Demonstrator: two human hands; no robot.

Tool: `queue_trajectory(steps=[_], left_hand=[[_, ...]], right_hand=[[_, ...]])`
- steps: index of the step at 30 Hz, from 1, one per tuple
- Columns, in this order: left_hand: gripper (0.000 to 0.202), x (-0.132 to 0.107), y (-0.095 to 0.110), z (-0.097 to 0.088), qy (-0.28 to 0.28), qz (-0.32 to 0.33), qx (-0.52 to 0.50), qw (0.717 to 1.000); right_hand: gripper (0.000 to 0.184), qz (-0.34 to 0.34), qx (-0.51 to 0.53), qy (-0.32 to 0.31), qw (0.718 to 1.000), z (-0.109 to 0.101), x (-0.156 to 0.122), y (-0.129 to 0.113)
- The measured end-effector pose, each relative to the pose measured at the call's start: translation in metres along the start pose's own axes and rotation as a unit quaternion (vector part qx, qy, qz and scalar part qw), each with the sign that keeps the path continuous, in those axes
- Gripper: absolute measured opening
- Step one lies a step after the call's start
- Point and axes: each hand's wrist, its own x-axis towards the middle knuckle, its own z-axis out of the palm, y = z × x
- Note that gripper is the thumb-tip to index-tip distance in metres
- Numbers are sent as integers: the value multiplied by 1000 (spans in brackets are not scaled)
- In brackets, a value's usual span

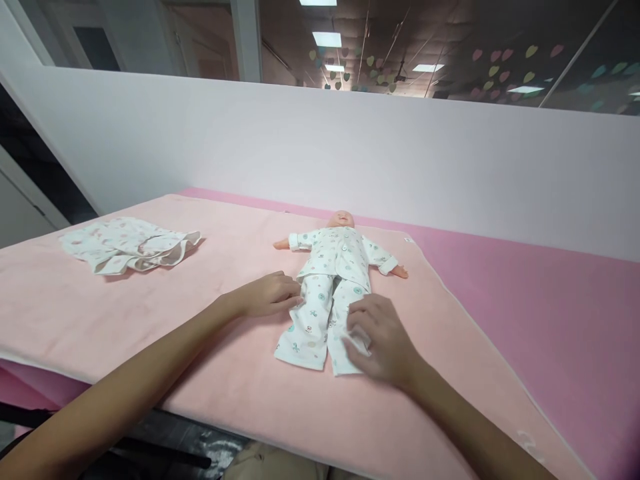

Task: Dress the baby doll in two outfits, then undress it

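A baby doll (343, 219) lies on its back, arms spread, its head toward the wall. It wears a white printed long-sleeved top (340, 253) and matching trousers (313, 320), whose wide leg ends hide the feet. My left hand (273, 293) is at the left side of the trousers near the hip, its fingertips closed together at the fabric's edge. Over the right trouser leg, my right hand (383, 340) is curved with thumb and fingers apart, slightly blurred. Whether it touches the cloth I cannot tell.
A crumpled white printed garment (133, 243) lies to the left on the pink blanket (225, 380). The blanket covers much of a pink table (540, 313). Behind stands a white low wall (320, 153) with glass above. My lap shows below the front edge.
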Motion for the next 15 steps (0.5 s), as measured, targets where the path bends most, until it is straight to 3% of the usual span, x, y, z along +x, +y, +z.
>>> queue_trajectory(steps=[3,6,10,15], left_hand=[[39,-4,3,4,1,29,-16,999],[41,-11,3,13,-4,58,-19,998],[48,-21,5,26,-40,117,-13,992],[47,-28,15,34,-19,148,39,988]], right_hand=[[19,-35,18,-56,998,20,1,-24],[21,-36,-6,-63,997,34,-3,-28],[17,-71,-35,-71,994,38,-7,-23],[22,-121,-89,-67,986,38,-7,-24]])
